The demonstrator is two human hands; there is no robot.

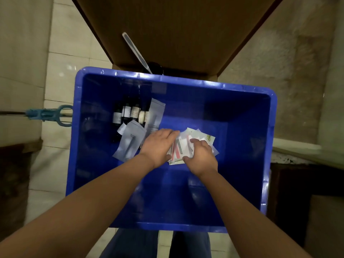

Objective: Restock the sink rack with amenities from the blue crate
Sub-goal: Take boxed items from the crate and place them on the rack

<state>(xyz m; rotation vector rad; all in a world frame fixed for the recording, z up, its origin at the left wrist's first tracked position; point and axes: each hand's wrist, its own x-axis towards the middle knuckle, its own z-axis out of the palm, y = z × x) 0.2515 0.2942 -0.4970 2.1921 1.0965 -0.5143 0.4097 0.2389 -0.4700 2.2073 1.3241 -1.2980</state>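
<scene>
Nearest the camera, two bare forearms reach down into the blue crate [247, 138], which stands on the tiled floor [61, 58] in front of the person's legs. Both hands work a small stack of sachets [183, 146] lying on the crate floor near its middle: the left hand [158, 146] lies flat with its fingers spread over the stack's left edge, and the right hand [202, 157] curls around the right side, thumb and fingers pinching the packets. Just left of the hands lie two pale grey pouches [130, 142]. Beyond them, a cluster of dark bottles [128, 114] with pale labels. Past the crate's far rim stands a brown door [176, 30].
</scene>
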